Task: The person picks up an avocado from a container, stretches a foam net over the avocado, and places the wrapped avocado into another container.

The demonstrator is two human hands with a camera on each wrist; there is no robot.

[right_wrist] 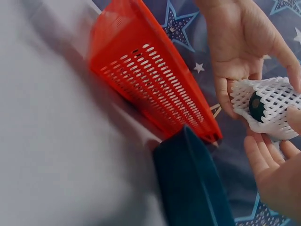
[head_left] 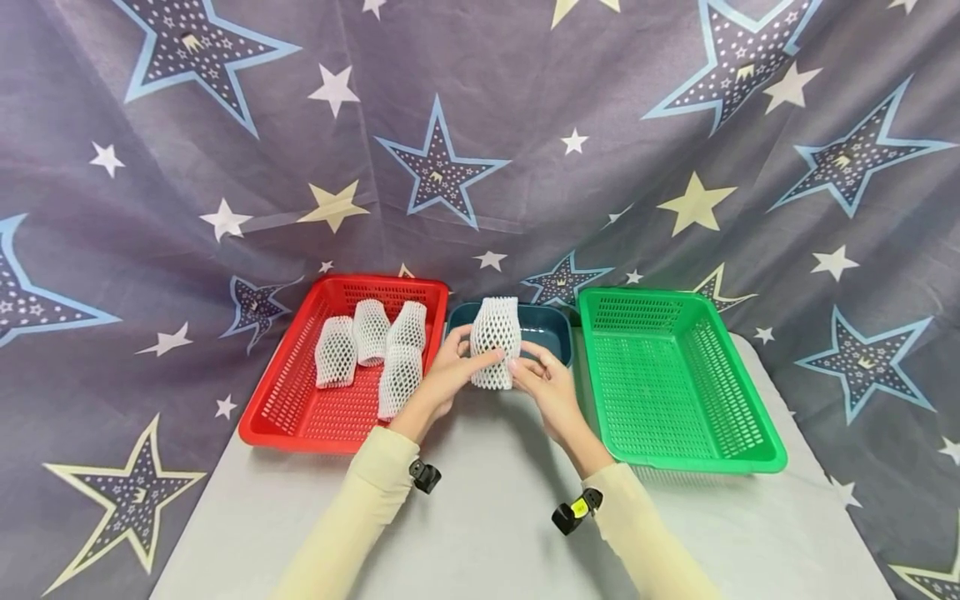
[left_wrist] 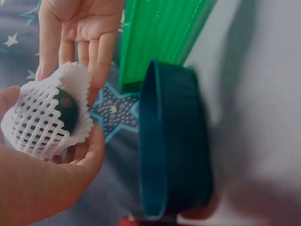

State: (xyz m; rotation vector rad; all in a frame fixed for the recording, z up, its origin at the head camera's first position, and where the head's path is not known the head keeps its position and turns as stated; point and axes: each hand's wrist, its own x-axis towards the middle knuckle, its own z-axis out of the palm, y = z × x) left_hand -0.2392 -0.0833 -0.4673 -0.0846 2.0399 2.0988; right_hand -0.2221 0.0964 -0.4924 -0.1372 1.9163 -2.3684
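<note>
A white foam net sleeve [head_left: 495, 329] stands upright between both hands at mid-table, overlapping the dark blue bin in the head view. Inside it sits a dark green fruit [left_wrist: 68, 112] with a round brown stem spot, showing through the sleeve's open end; the rest is behind the mesh. My left hand [head_left: 448, 368] grips the sleeve from the left, thumb across its front and fingers behind. From the right, my right hand [head_left: 546, 385] holds it with thumb and fingers at its side. Both wrist views show the sleeve's scalloped rim spread around the fruit's end.
At left is a red basket [head_left: 258, 417] with several white net-sleeved pieces [head_left: 400, 379]. The dark blue bin [right_wrist: 188, 174] stands behind the hands, between that basket and a green basket [head_left: 660, 400] at right. A star-patterned cloth [head_left: 450, 250] hangs behind the white table [head_left: 480, 500].
</note>
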